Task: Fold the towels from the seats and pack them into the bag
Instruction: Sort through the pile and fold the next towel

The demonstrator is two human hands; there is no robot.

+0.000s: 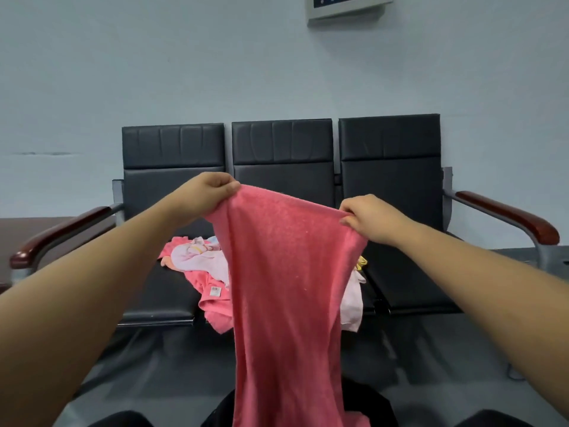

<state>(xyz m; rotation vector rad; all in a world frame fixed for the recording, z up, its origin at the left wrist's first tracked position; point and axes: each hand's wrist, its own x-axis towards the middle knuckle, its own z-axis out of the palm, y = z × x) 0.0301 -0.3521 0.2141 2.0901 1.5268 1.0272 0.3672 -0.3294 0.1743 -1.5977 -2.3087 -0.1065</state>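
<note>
Up in front of the black seats (391, 180), a person held a pink towel (286, 288) by its top edge. The left hand (209, 192) pinched one top corner, its fingers (228, 187) curled tight on the cloth. The right hand (366, 215) pinched the other corner the same way, a bit lower. The towel hung down long between the two arms and hid part of the middle seat. Behind it, a pile of more towels (197, 260), pink and pale, lay on the seats, one end drooping over the front edge. Low down behind the towel was something black (372, 405), too hidden to tell what.
</note>
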